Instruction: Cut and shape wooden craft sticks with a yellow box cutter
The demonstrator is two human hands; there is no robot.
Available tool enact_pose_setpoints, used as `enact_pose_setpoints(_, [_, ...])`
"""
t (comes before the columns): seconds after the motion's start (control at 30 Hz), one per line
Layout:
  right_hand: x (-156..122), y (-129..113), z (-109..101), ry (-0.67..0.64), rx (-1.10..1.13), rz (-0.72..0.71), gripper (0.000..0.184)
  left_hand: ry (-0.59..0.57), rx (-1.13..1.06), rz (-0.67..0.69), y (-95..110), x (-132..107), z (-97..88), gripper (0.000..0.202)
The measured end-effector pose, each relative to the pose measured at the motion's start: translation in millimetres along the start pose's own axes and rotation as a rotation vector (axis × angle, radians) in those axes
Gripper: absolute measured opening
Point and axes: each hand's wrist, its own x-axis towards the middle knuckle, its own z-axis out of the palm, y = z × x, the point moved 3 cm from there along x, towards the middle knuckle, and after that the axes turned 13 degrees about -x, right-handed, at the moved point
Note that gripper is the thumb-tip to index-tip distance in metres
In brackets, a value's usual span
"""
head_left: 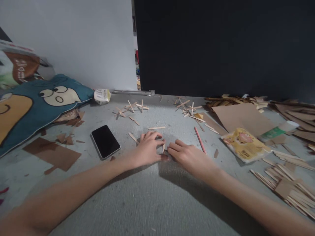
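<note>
Near the middle of the grey table, my left hand (pixel 149 148) has its fingers and thumb spread apart. Between it and my right hand a short piece of wooden craft stick (pixel 163 147) shows; whether either hand touches it I cannot tell. The fingers of my right hand (pixel 183 153) are curled together, and what is in them, if anything, is hidden. One craft stick (pixel 157 127) lies flat just beyond the hands, another (pixel 133 137) beside my left fingers. To the right of my right hand is a red patterned pencil (pixel 200 140).
A black phone (pixel 105 141) and cut cardboard (pixel 51 153) lie left, near a blue cushion (pixel 46 98). Crossed stick pieces (pixel 142 106) stand farther back. On the right are a yellow packet (pixel 244 144), a cardboard sheet (pixel 243 118) and bundled sticks (pixel 292 190). Dark and white panels border the back.
</note>
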Motion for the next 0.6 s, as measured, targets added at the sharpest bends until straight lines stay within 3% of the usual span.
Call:
enact_pose_setpoints(0.07, [1.9, 0.0, -1.9, -0.022, -0.011, -0.016, 0.02, 0.006, 0.009, -0.003, 1.8, 0.1, 0.4, 0.044])
enact_pose_setpoints(0.27, [0.9, 1.3, -0.7, 0.003, 0.01, -0.019, 0.019, -0.148, -0.054, -0.029, -3.7, 9.6, -3.9, 0.05])
enact_pose_setpoints(0.43, [-2.9, -1.9, 5.8, 0.039, -0.045, -0.024, 0.016, 0.022, -0.044, -0.046, -5.3, 4.5, -0.5, 0.052])
enact_pose_setpoints(0.6, [-7.1, -8.0, 10.3, 0.088, -0.117, -0.043, 0.014, -0.037, -0.07, -0.029, -8.0, 4.3, 1.7, 0.056])
